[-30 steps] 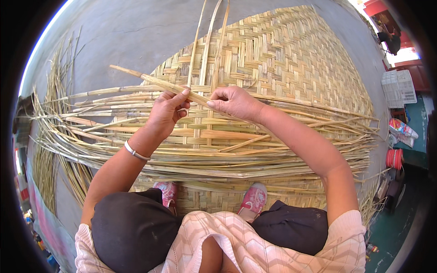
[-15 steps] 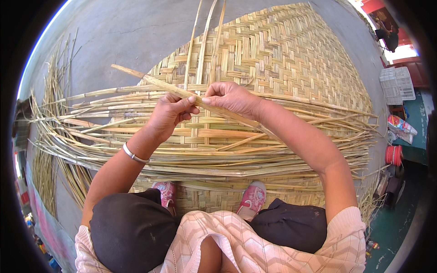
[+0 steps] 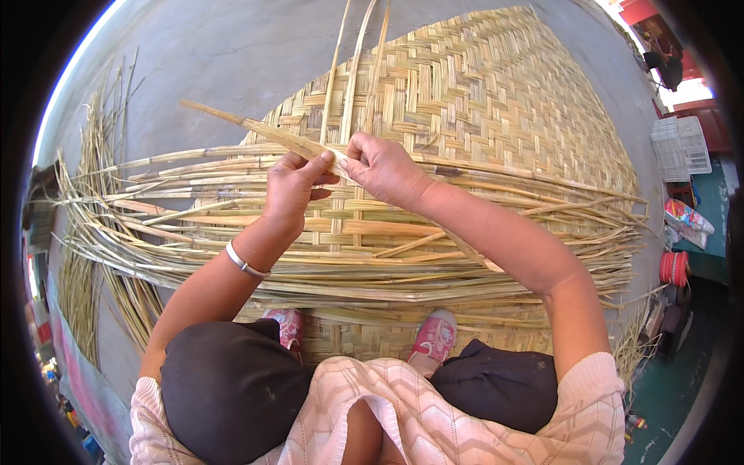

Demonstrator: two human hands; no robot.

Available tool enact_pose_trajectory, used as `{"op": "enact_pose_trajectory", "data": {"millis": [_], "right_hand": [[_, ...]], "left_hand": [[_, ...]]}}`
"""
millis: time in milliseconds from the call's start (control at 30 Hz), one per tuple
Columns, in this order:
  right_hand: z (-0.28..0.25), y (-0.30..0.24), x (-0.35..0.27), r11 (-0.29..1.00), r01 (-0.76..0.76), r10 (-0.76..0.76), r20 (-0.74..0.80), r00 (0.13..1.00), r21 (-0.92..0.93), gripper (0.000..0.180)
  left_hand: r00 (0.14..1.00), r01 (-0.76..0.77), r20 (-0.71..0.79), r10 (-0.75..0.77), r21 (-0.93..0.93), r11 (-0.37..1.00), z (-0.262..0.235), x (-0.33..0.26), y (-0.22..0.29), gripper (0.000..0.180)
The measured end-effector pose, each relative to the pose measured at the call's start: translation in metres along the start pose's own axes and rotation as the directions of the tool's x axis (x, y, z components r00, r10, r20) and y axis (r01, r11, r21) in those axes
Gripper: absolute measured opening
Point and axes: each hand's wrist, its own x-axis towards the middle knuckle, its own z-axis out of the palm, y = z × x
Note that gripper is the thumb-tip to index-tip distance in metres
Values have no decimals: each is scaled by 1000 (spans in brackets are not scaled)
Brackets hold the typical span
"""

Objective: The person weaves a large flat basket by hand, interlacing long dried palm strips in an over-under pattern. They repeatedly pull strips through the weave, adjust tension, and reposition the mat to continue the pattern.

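Observation:
My left hand pinches a flat, tan reed strip between thumb and fingers. Right beside it, my right hand is closed on the same strip, thumb tips almost touching. One end of the strip points up to the far left, and part of it is covered by my right hand and forearm. Below both hands lies a woven reed mat in a herringbone pattern. Several loose reed strips run crosswise over its near part, and three upright strips stick out past its far edge.
A heap of thin reeds lies on the grey floor at the left. My shoes rest on the mat's near part. Off to the right are a white plastic crate, a colourful bag and a red spool.
My right hand has come slightly closer to my left, and its knuckles are raised. The strip between my thumbs now looks bent or twisted, showing a paler face. The view has shifted slightly.

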Motion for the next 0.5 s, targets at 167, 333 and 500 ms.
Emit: {"op": "enact_pose_trajectory", "data": {"millis": [167, 333, 500], "right_hand": [[2, -10, -5, 996, -1, 3, 24, 1000, -87, 20], [-1, -14, -6, 996, -27, 31, 51, 998, -79, 19], [-6, -19, -12, 969, 1, 22, 88, 996, -245, 20]], "left_hand": [[994, -63, -90, 60, -27, 998, -19, 17, -1, 19], [971, -144, -195, 141, 0, 990, -40, 37, -1, 16], [948, -199, -251, 195, 8, 980, -61, 49, 1, 16]]}}
